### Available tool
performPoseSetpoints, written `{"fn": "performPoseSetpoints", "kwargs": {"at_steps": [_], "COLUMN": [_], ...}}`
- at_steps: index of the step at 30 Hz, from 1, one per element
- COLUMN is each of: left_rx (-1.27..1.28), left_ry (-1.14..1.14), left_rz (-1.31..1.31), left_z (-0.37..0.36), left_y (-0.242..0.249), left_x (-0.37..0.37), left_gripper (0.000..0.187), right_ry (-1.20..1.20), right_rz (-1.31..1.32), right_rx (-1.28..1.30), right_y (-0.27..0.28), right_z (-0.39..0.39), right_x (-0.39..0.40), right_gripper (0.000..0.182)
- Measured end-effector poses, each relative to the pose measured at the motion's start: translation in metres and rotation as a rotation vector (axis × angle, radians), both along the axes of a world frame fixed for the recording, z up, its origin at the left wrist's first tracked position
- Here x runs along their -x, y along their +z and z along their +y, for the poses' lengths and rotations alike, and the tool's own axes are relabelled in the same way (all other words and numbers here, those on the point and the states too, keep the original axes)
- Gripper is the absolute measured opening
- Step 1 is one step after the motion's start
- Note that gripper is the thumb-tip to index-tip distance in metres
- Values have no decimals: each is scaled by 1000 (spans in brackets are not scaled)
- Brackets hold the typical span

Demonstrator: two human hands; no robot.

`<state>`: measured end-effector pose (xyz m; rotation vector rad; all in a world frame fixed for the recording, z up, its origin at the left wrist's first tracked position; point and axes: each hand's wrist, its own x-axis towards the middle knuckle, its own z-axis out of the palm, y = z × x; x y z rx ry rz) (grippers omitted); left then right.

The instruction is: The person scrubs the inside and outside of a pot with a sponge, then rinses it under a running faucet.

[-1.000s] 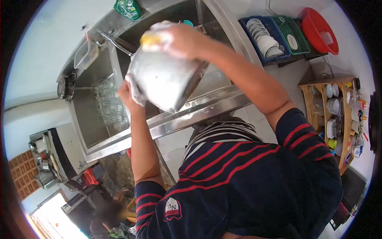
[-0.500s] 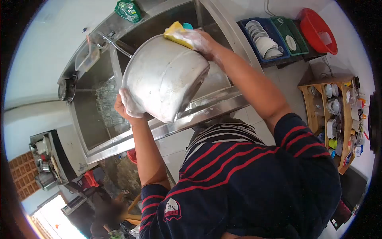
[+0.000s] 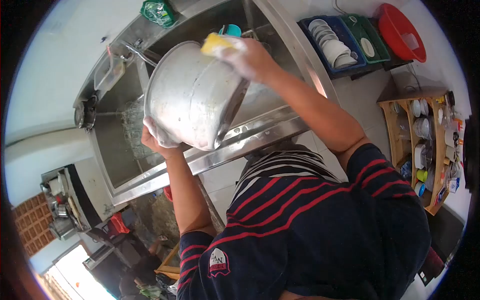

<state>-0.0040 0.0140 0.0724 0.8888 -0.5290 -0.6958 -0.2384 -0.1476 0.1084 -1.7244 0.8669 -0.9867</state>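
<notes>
A large dull-silver metal pot (image 3: pixel 185 100) is tilted on its side over the steel sink (image 3: pixel 107 145), its outer wall toward me. My left hand (image 3: pixel 159 136), soapy, grips the pot's rim at the lower left; the fingertips are partly hidden. With my right hand (image 3: pixel 245 57), covered in suds and slightly blurred, I press a yellow sponge (image 3: pixel 215 44) against the upper side of the pot. Behind that hand a turquoise cup (image 3: pixel 232 31) shows in the basin. Several clear glasses (image 3: pixel 134 127) lie in the left basin.
A faucet (image 3: pixel 140 54) reaches over the sink beside a clear plastic container (image 3: pixel 109 75). Farther right are a blue rack of bowls (image 3: pixel 332 47), a green rack (image 3: pixel 372 42), a red basin (image 3: pixel 400 32) and a wooden dish shelf (image 3: pixel 420 150).
The pot has shifted slightly left and turned a little. My right hand and the sponge have moved along its upper side, uncovering more of the turquoise cup.
</notes>
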Motion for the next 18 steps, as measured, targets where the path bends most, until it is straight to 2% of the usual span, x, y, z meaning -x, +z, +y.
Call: {"fn": "performPoseSetpoints", "kwargs": {"at_steps": [2,3,5,7,9,10,11,12,13,14,15,16,18], "left_rx": [-110,-209,-166,-146,-160,-175,-176,-201,-227,-224,-305,-396,-384], "left_ry": [187,267,187,165,255,289,297,327,352,353,356,351,327], "left_rz": [-551,-663,-622,-550,-653,-688,-686,-628,-573,-575,-714,-851,-817], "left_z": [-5,-10,-15,-15,-10,-7,-5,-6,-6,-6,-6,-2,-6], "left_y": [-3,13,10,10,10,9,14,24,30,27,21,13,12], "left_x": [2,21,21,26,28,26,29,39,44,37,28,22,25], "left_gripper": [26,25,29,32,33,34,34,36,38,38,33,29,31], "right_ry": [16,61,205,294,182,27,-5,-16,-16,-42,-62,-149,82], "right_rz": [29,80,291,273,-20,-70,-51,154,154,73,-7,-59,85], "right_rx": [541,784,960,982,946,884,394,-62,-63,89,240,548,833], "right_y": [29,37,44,32,20,17,24,23,14,3,6,3,15], "right_z": [44,65,104,103,70,48,38,15,16,18,22,42,90], "right_x": [-10,-14,-20,-20,-14,-8,-2,4,3,-1,-4,-13,-21], "right_gripper": [38,40,42,41,41,36,32,33,33,34,34,34,35]}}
